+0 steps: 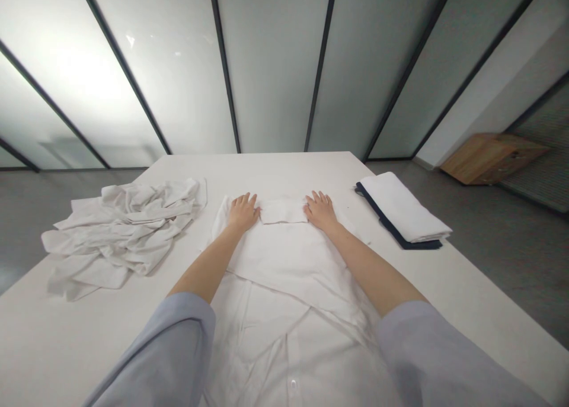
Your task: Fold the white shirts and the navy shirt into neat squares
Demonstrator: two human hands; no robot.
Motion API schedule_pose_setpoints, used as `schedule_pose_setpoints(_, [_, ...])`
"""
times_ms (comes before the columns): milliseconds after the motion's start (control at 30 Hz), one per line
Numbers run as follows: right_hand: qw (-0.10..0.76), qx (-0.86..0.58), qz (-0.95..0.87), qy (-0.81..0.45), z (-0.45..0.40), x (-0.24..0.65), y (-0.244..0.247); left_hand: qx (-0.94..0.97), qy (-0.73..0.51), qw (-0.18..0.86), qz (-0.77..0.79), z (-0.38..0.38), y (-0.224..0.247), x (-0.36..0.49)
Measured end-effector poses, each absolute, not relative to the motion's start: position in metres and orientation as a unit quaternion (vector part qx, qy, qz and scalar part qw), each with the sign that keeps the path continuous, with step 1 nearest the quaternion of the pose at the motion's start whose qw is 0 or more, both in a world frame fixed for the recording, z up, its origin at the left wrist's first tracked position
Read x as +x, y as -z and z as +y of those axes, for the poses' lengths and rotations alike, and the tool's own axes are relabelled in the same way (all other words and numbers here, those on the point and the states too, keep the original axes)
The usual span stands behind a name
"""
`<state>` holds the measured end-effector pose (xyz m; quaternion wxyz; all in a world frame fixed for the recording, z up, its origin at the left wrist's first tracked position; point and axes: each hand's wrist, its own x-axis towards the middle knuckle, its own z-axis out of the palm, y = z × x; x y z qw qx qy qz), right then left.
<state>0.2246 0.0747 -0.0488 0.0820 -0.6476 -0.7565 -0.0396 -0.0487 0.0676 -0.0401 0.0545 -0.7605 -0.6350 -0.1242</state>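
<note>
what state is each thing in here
left hand, open, palm down on the shirt
right hand, open, palm down on the shirt
white button-front shirt, spread flat, far part folded over
white garment, crumpled in a heap
folded white cloth, lying on the navy cloth
dark navy cloth, folded
wooden box, on the floor

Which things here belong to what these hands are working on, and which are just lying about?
Being worked on: white button-front shirt, under the left hand and right hand.
Lying about: crumpled white cloth; folded white-and-navy stack; wooden box.
</note>
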Motion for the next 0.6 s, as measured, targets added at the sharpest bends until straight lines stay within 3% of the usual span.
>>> schedule_pose_setpoints(200, [0.013,-0.633,-0.772,-0.060,0.071,0.220,0.047,-0.782,0.068,-0.022,-0.619,0.049,0.035,-0.020])
schedule_pose_setpoints(600, [-0.004,-0.637,-0.769,-0.060,0.012,0.213,0.035,-0.732,-0.015,-0.070,-0.678,-0.005,0.029,-0.021])
